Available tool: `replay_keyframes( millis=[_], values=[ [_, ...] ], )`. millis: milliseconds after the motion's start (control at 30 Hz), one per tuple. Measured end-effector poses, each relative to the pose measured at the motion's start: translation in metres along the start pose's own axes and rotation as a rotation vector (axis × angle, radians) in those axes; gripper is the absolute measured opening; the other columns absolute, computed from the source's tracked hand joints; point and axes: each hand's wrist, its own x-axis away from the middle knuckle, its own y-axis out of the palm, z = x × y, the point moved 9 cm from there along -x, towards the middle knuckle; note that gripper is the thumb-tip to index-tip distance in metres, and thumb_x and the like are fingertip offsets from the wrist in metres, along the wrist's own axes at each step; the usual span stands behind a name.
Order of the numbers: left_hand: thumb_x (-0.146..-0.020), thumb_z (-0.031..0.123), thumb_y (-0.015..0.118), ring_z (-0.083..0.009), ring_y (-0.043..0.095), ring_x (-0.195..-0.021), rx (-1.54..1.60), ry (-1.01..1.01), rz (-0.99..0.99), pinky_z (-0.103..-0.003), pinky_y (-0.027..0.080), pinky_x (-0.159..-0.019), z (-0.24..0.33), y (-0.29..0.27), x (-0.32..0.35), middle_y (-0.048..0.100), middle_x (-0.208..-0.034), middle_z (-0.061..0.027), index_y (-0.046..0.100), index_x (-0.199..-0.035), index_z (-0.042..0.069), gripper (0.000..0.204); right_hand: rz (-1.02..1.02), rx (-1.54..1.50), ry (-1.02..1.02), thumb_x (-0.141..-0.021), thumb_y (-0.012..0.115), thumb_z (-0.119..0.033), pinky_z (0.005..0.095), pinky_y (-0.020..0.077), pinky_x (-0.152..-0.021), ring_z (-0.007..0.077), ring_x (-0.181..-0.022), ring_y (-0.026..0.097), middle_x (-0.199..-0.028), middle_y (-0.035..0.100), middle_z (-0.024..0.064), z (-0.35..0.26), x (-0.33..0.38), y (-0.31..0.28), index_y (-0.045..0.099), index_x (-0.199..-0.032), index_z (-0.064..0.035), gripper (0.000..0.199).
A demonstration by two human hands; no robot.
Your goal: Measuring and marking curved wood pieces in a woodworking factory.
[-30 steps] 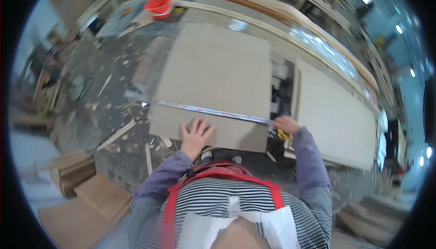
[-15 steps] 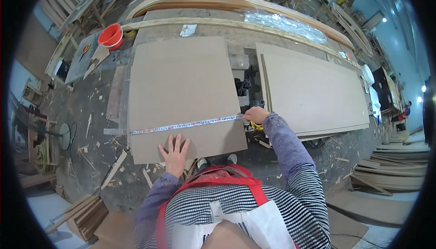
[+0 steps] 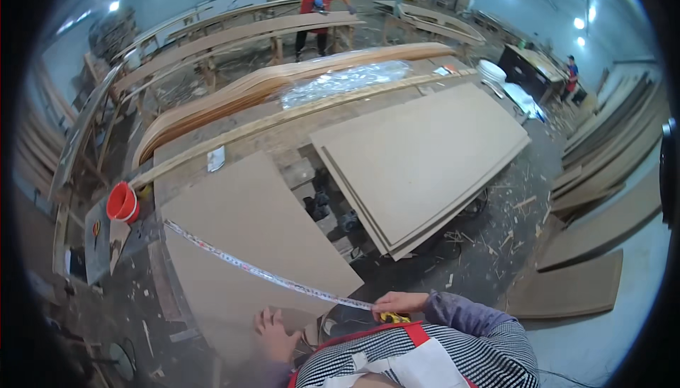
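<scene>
A brown fibreboard panel (image 3: pixel 241 225) lies in front of me at a slant. Across it runs the white blade of a tape measure (image 3: pixel 269 275), from the panel's left edge to my right hand (image 3: pixel 398 302). That hand is closed on the tape measure, its yellow case showing below the fingers, close to my body and off the panel's near right corner. My left hand (image 3: pixel 276 331) rests at the panel's near edge, fingers apart and slightly blurred, with nothing in it.
A stack of similar panels (image 3: pixel 432 154) lies to the right. Beyond are a wooden rail (image 3: pixel 283 122), clear plastic film (image 3: pixel 340 83) and curved wooden strips (image 3: pixel 205 98). A red bucket (image 3: pixel 123 204) stands at left. A co-worker in a red apron (image 3: pixel 322 6) stands behind a far bench.
The view has turned right and tilted up, showing the co-worker. My right hand has drawn nearer to my body with the tape, and the blade now crosses the panel diagonally and sags.
</scene>
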Motion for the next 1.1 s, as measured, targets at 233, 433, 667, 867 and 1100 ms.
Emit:
replay_keyframes(
  millis=[233,433,667,867,1100],
  values=[
    [-0.077,0.013,0.066,-0.0355,0.052,-0.093,0.386,0.142,0.145,-0.043,0.043,-0.078,0.074,0.002,0.008,0.054,-0.094,-0.0173,0.058,-0.102,0.003,0.028,0.118,-0.239,-0.031,-0.096,0.050,-0.034,0.0261,0.0441,-0.076,0.0104,-0.079,0.054,-0.082,0.061,0.0010,0.076,0.086,-0.007,0.066,-0.088,-0.0015,0.037],
    [-0.078,0.007,0.062,-0.0332,0.057,-0.083,0.429,0.316,0.103,-0.040,0.046,-0.074,0.255,0.040,0.040,0.057,-0.086,-0.0154,0.061,-0.095,0.002,0.017,0.303,-0.398,-0.154,-0.096,0.050,-0.031,0.0256,0.0438,-0.078,0.0102,-0.083,0.055,-0.084,0.062,0.0014,0.152,0.202,-0.047,0.065,-0.090,-0.0012,0.034],
    [-0.078,0.007,0.065,-0.0308,0.062,-0.077,0.496,0.584,-0.207,-0.037,0.050,-0.069,0.457,0.106,0.098,0.061,-0.081,-0.0148,0.066,-0.089,0.004,0.012,0.680,-0.733,-0.192,-0.097,0.050,-0.027,0.0234,0.0464,-0.069,0.0098,-0.074,0.056,-0.078,0.061,0.0030,0.262,0.362,-0.082,0.063,-0.088,-0.0022,0.029],
    [-0.077,0.009,0.067,-0.0305,0.063,-0.077,0.586,0.798,-0.438,-0.036,0.050,-0.067,0.588,0.146,0.109,0.062,-0.080,-0.0150,0.067,-0.090,0.005,0.013,0.919,-0.925,-0.258,-0.097,0.050,-0.031,0.0221,0.0475,-0.064,0.0088,-0.067,0.058,-0.078,0.062,0.0028,0.326,0.460,-0.105,0.062,-0.091,-0.0017,0.032],
    [-0.077,0.009,0.068,-0.0317,0.062,-0.077,0.476,0.995,-0.516,-0.037,0.050,-0.067,0.678,0.204,0.075,0.062,-0.080,-0.0146,0.067,-0.089,0.006,0.013,0.957,-0.769,-0.242,-0.097,0.050,-0.030,0.0223,0.0462,-0.064,0.0086,-0.071,0.058,-0.079,0.063,0.0022,0.344,0.487,-0.200,0.063,-0.090,-0.0019,0.032]
  ],
)
